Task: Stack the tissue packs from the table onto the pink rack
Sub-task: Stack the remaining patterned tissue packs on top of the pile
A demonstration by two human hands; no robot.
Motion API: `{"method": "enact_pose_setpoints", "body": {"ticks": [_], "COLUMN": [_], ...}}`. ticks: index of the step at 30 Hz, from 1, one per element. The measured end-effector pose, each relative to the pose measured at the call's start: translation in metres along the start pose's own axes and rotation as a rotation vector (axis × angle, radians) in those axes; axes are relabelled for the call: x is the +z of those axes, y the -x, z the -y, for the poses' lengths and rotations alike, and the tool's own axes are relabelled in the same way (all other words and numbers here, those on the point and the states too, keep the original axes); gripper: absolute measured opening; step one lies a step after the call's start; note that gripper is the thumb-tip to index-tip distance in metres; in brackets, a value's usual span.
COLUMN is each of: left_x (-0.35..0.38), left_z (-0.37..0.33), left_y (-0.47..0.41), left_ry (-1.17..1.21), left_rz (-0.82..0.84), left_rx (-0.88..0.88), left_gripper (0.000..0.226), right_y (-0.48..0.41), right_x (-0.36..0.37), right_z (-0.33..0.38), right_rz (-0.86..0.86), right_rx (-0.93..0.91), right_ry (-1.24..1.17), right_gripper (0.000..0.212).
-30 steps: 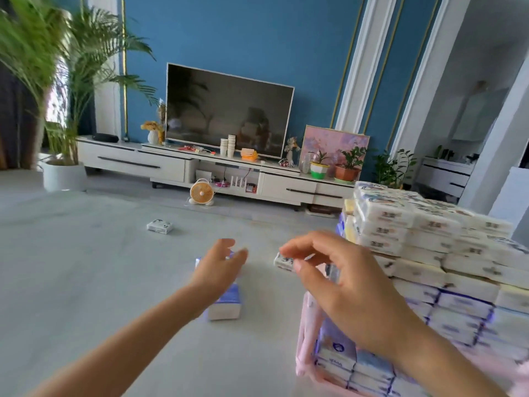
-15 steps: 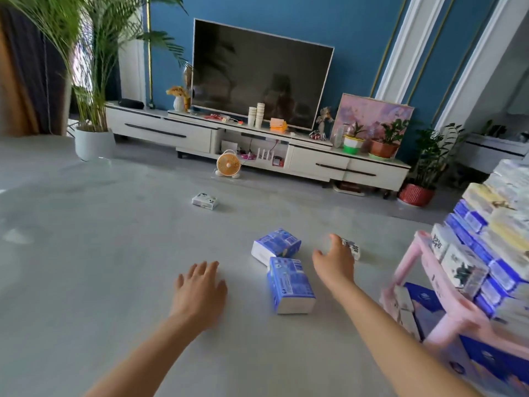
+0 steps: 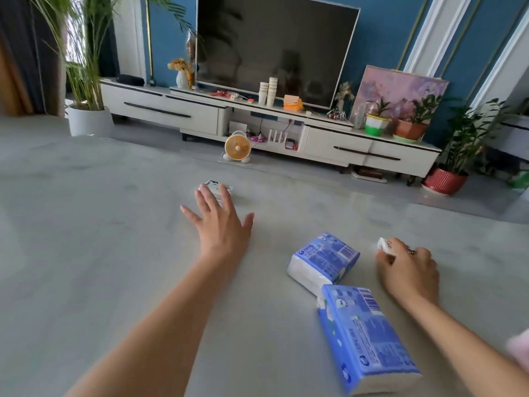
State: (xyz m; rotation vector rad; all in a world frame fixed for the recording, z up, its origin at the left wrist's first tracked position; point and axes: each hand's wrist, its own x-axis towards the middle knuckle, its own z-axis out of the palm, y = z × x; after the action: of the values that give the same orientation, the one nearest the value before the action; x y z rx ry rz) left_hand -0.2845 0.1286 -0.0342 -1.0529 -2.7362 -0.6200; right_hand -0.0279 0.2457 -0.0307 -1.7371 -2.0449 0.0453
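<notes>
Right now the left hand (image 3: 219, 227) is stretched out over the grey table (image 3: 86, 267), fingers straight and spread wide, holding nothing. Its fingertips reach the near edge of a small patterned pack (image 3: 221, 188) that lies far out on the table; I cannot tell whether they touch it. The right hand (image 3: 409, 272) is lower and off to the right, its fingers curled down round a small white pack (image 3: 385, 245). Only one corner of that pack pokes out past the knuckles.

Two larger blue tissue packs lie on the table between the arms. The farther blue pack (image 3: 323, 260) lies just left of the right hand. The nearer blue pack (image 3: 369, 339) lies alongside the right forearm, its far corner meeting the farther one. A blurred pink edge (image 3: 519, 349) shows at the right border, too cropped to make out.

Past the table, a dark television (image 3: 274, 44) stands on a long white TV stand (image 3: 160, 110). A small orange fan (image 3: 237, 147) sits on the floor before it, and a potted palm (image 3: 86, 81) stands to the left.
</notes>
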Motion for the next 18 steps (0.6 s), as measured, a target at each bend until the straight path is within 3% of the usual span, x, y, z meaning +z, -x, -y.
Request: {"method": "enact_pose_setpoints", "body": {"ticks": [4,8,11,14,18], "left_x": [0.021,0.024,0.011,-0.008,-0.031], "left_z": [0.002,0.003,0.003,0.007,0.015], "left_y": [-0.068,-0.08,-0.055,-0.008,0.065], "left_ry": [-0.011,0.044,0.138,0.208,0.256], "left_rz": [-0.057,-0.038,-0.097,-0.106,-0.07], "left_rx": [-0.023,-0.09,-0.008,0.093,0.217], "left_gripper": [0.086,0.054,0.05,0.06,0.069], "right_y": [0.001,-0.002,0.002,0.012,0.036], "right_x": [-0.003,-0.001,-0.002,-0.006,-0.031], "right_z": [0.0,-0.003,-0.002,-0.005,-0.011], "right_rz": [-0.036,-0.053,-0.037,-0.014,0.157], "right_rx": [-0.066,-0.001,0.028,-0.019,-0.03], "right_ry": [-0.127,-0.03,0.06,0.053,0.055], "right_gripper": [0.037,0.039,0.044,0.046,0.043]}}
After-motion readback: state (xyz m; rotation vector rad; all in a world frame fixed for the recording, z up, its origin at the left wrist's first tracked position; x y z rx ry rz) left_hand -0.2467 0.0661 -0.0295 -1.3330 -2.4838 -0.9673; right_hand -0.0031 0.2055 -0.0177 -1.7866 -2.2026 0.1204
